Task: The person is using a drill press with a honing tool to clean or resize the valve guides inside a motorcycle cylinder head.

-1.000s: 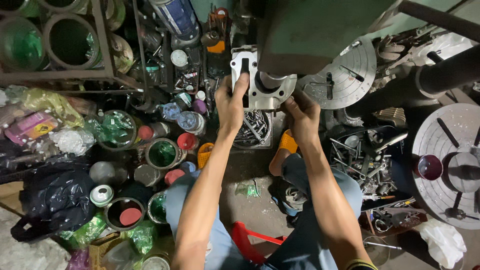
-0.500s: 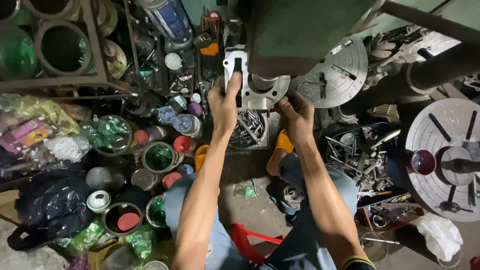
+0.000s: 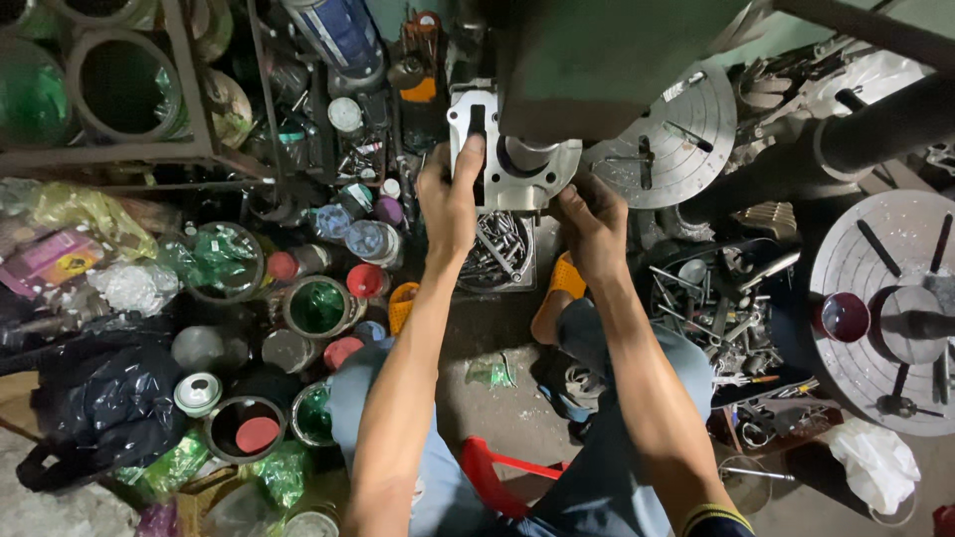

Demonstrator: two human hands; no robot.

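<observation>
Cluttered workshop floor, tins [image 3: 318, 306] left. I see the casting [image 3: 517, 164] under the green machine head [image 3: 607, 60], left hand [image 3: 450, 199] and right hand [image 3: 594, 227] gripping its sides, steadying it.

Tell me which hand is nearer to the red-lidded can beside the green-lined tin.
Left. The left hand grips the grey metal casting just right of and above the red-lidded can; the right hand holds the casting's far side, farther away.
</observation>
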